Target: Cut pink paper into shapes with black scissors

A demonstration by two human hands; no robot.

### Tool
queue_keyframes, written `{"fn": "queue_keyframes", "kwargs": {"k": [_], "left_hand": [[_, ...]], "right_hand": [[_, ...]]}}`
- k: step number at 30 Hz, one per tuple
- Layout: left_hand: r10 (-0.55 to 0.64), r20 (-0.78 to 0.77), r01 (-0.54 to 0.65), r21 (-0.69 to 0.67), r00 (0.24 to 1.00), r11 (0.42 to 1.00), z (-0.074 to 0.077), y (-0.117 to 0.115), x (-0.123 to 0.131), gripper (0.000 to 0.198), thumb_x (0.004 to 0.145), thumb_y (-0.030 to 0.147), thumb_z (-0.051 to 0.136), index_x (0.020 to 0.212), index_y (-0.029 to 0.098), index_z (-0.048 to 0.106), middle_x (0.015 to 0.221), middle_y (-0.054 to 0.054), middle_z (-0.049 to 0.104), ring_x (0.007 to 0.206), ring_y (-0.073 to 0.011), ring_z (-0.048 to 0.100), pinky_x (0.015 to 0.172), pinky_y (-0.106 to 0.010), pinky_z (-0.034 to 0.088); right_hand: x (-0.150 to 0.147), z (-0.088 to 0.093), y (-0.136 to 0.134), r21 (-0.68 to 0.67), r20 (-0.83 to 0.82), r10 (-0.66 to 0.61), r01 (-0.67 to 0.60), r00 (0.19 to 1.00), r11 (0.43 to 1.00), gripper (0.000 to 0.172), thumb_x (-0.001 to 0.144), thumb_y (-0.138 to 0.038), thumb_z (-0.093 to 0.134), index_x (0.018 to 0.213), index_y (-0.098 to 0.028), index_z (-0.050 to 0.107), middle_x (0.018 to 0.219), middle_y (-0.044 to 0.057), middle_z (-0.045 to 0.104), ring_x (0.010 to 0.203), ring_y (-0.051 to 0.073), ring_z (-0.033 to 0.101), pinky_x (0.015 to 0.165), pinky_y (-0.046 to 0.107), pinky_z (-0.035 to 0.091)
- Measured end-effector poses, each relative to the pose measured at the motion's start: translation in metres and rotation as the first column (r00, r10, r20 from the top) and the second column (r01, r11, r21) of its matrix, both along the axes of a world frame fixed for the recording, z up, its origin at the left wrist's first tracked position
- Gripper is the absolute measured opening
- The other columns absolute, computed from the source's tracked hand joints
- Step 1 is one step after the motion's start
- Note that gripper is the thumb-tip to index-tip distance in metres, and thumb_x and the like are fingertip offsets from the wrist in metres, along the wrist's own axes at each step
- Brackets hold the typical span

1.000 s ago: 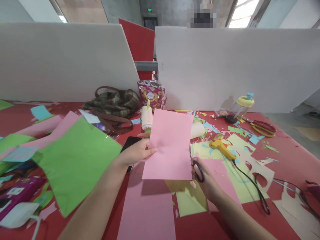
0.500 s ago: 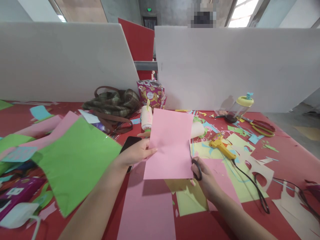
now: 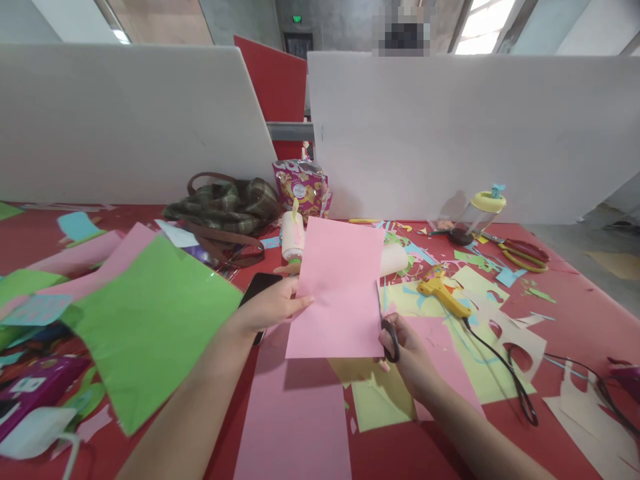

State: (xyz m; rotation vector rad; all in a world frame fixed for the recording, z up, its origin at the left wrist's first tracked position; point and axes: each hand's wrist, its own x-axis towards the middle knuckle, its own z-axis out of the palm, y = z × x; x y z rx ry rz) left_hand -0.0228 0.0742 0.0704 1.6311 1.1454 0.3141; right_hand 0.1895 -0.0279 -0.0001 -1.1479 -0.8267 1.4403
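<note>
My left hand (image 3: 273, 303) pinches the pink paper (image 3: 340, 287), raised over the table (image 3: 383, 460); my right hand (image 3: 413, 357) grips the scissors (image 3: 397, 343) — they've edged slightly inward at the paper's right side, so cutting seems barely along.

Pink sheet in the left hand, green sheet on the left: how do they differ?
The pink sheet is held up by the left hand; the green sheet lies over other papers. The green sheet looks larger in view than the pink sheet. Both are thin, plain-coloured sheets.
</note>
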Motion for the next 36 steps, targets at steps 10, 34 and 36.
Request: {"fn": "queue_keyframes", "kwargs": {"k": [10,34,36], "left_hand": [[0.023,-0.029,-0.022,0.036,0.999,0.999,0.007,-0.003,0.001,0.027,0.065,0.042,0.051,0.072,0.016,0.054,0.058,0.0,0.056,0.058,-0.0163,0.055,0.051,-0.024,0.042],[-0.042,0.007,0.042,0.02,0.999,0.999,0.006,0.003,-0.008,0.028,0.067,0.037,0.05,0.085,0.016,0.056,0.078,-0.002,0.063,0.075,-0.0193,0.059,0.067,-0.027,0.046],[-0.031,0.029,0.03,0.028,0.999,0.999,0.004,0.006,-0.011,0.03,0.068,0.035,0.051,0.092,0.017,0.054,0.088,-0.003,0.063,0.084,-0.02,0.057,0.073,-0.028,0.045]], "right_hand": [[0.003,-0.006,0.0,0.084,-0.088,0.069,-0.062,0.994,0.995,0.022,0.077,-0.039,0.049,0.071,-0.02,0.039,0.057,-0.006,0.033,0.044,0.006,0.032,0.038,0.017,0.031],[0.004,0.001,-0.001,0.112,-0.049,0.087,-0.081,0.995,0.99,0.024,0.076,-0.035,0.052,0.069,-0.02,0.034,0.061,-0.004,0.045,0.046,0.008,0.046,0.039,0.02,0.029],[0.004,0.003,-0.001,0.111,-0.044,0.094,-0.089,0.995,0.99,0.025,0.075,-0.035,0.052,0.069,-0.02,0.034,0.059,-0.005,0.044,0.046,0.008,0.045,0.041,0.021,0.03]]}}
